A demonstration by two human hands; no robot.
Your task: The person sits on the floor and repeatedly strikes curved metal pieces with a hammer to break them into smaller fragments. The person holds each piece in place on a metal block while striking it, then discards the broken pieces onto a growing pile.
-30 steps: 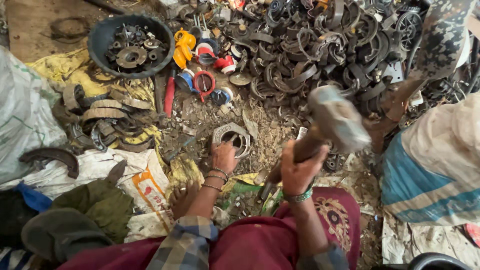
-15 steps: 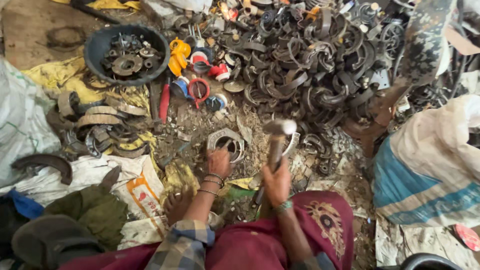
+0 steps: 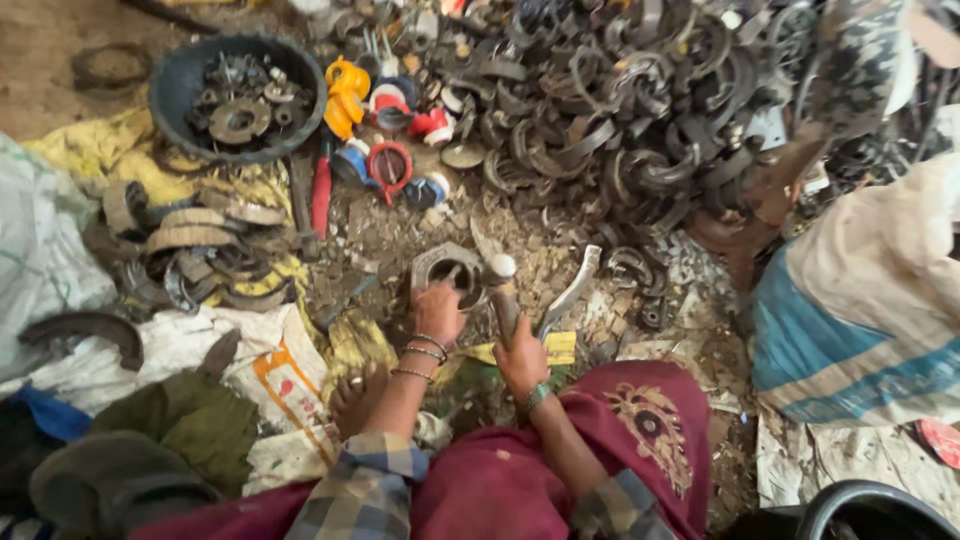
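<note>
Closed around the wooden handle, the right hand (image 3: pixel 522 358) kept a full grip on a hammer with a grey metal head (image 3: pixel 499 270); that head sat down against the right edge of a grey, rounded metal housing with a dark hollow centre (image 3: pixel 452 270), which lay on the littered dirt floor (image 3: pixel 545 262); the left hand (image 3: pixel 437 310), bangles at its wrist, pressed its fingers together on the near rim of that housing, pinning it in place. Just right of the housing lay a curved silvery metal strip (image 3: pixel 572 290); beyond the housing rose a large heap of dark curved metal scrap bands (image 3: pixel 620 110); far to its upper left stood a round black tub of metal discs (image 3: pixel 232 95), with red, yellow and blue plastic pieces (image 3: pixel 385 130) between tub and heap; a bare foot (image 3: pixel 355 398) rested near the housing's lower left, on a white printed sack (image 3: pixel 270 370).
</note>
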